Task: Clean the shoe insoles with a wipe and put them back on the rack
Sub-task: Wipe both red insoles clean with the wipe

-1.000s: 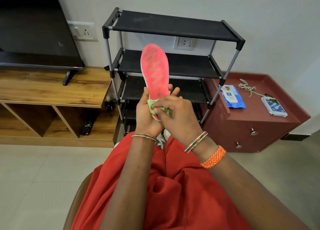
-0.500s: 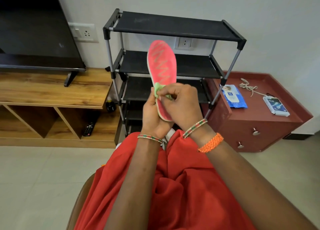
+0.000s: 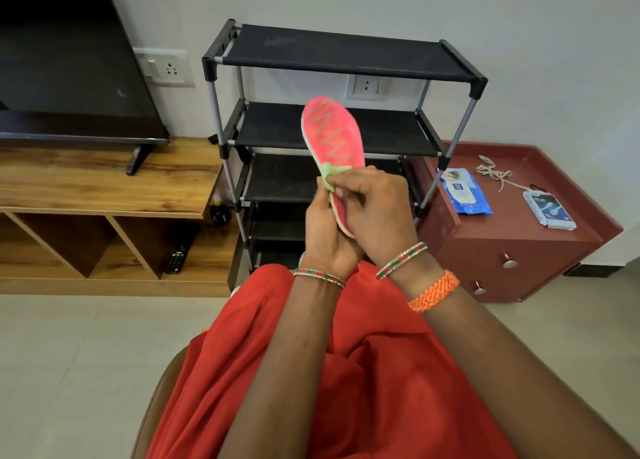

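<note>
We held the pink insole [image 3: 333,140] upright above our lap, its toe end tilted up and to the left, in front of the black shoe rack [image 3: 343,57] that stood against the far wall. Our left hand [image 3: 323,237] gripped the heel end from behind, fingers curled around its lower part. Our right hand [image 3: 375,213] pinched a green wipe [image 3: 329,176] between thumb and fingertips and pressed it against the middle of the insole's face, just below the pale zigzag pattern.

The rack's shelves that we could see held nothing we could make out. To its right stood a dark red cabinet [image 3: 540,251], and on its top lay a blue pack of wipes [image 3: 467,192], a tangle of pale cord [image 3: 493,173] and a small white and blue box [image 3: 549,209]. To the left a television [image 3: 69,78] rested on a wooden unit [image 3: 104,188], with a remote control [image 3: 177,256] on the lower shelf.
</note>
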The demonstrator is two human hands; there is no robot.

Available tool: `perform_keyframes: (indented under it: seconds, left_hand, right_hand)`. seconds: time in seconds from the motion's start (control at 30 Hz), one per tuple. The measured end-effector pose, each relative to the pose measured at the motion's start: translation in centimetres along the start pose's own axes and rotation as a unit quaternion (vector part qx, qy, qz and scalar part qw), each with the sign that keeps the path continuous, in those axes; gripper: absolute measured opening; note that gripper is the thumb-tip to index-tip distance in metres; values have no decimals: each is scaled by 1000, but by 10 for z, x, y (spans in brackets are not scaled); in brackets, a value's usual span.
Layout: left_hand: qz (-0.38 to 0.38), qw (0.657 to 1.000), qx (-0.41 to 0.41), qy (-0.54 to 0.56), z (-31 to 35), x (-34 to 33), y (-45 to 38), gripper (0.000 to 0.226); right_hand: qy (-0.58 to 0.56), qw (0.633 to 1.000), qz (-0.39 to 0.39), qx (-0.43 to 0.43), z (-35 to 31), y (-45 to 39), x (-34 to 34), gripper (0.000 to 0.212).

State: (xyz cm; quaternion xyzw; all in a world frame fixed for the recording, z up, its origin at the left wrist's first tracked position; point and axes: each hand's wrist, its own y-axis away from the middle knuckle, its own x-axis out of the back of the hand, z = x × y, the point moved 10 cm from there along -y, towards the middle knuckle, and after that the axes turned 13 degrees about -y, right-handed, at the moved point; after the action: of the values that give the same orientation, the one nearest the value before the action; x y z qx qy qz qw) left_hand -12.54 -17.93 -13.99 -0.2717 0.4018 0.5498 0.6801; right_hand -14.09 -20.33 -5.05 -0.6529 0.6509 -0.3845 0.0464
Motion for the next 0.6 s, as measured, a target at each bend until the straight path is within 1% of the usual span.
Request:
perform_keyframes:
  seconds: [0.03,0.1,0.13,0.2,0.23,0.3,0.37,0.43,0.47,0.53,0.6]
  left_hand:
    - [4,1000,-2,2,1,3,0,60]
    - [15,1000,-3,2,6,15,2,63]
    - [28,1000,-12,5,11,24,2,62]
    - [51,998,-38,23,25,36,4,59]
    - [56,997,-46,29,29,37,3,57]
    - [42,997,-51,30,28,26,1,59]
    - [17,999,-34,19,17,8,1,66]
    - [-11,1000,-12,9,7,-5,1,69]
    - [-20,1000,-12,7,6,-7,1,69]
    - [-27,999,-19,15,9,-6,1,68]
    - [-11,999,-35,28,18,4,2,67]
  right_hand:
    - [-2,1000,-12,-7,3,-1,-3,27]
    - [-11,998,-60,-22,8,7,-15,28]
    - [-17,997,-79,-16,6,16,-20,28]
    - [-25,995,-89,33,-5,37,-23,29]
    - [-22,995,-81,59,-11,45,-21,29]
    - [0,995,-48,88,-18,48,-11,27]
    - [32,995,-12,91,-20,36,0,24]
    - [68,994,15,81,-22,18,8,34]
    - [83,993,18,79,-23,11,8,36]
    - [95,992,8,80,-26,8,1,31]
    - [91,992,-10,83,-28,21,-8,36]
